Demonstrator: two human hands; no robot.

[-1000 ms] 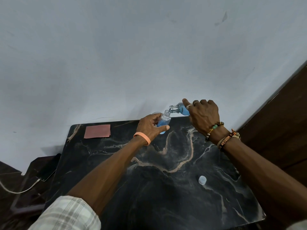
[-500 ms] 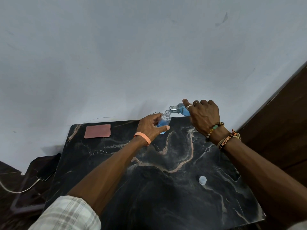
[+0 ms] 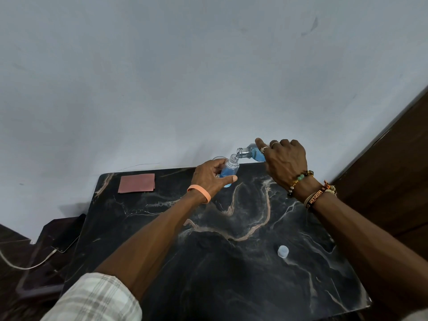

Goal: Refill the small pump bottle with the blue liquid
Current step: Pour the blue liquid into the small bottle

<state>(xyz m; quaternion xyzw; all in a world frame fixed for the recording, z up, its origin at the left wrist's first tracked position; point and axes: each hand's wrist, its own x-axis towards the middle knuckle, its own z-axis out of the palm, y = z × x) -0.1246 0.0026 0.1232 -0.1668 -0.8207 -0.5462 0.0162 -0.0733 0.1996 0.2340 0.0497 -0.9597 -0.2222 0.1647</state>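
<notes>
My left hand [image 3: 209, 178] grips a small clear bottle [image 3: 229, 173] near the far edge of the black marble table [image 3: 208, 262]. The bottle has no cap and is partly full of blue liquid. My right hand [image 3: 286, 162] holds a larger clear bottle [image 3: 251, 154] of blue liquid, tipped on its side. Its open mouth sits just above and right of the small bottle's neck. A thin stream runs between them. My right hand hides most of the larger bottle.
A translucent cap [image 3: 283, 251] lies on the table at the near right. A reddish-brown card [image 3: 136, 183] lies at the far left corner. A clear rim [image 3: 218, 158] shows behind my left hand. A phone with a white cable [image 3: 67, 242] sits lower left. A dark wooden panel [image 3: 393, 170] stands on the right.
</notes>
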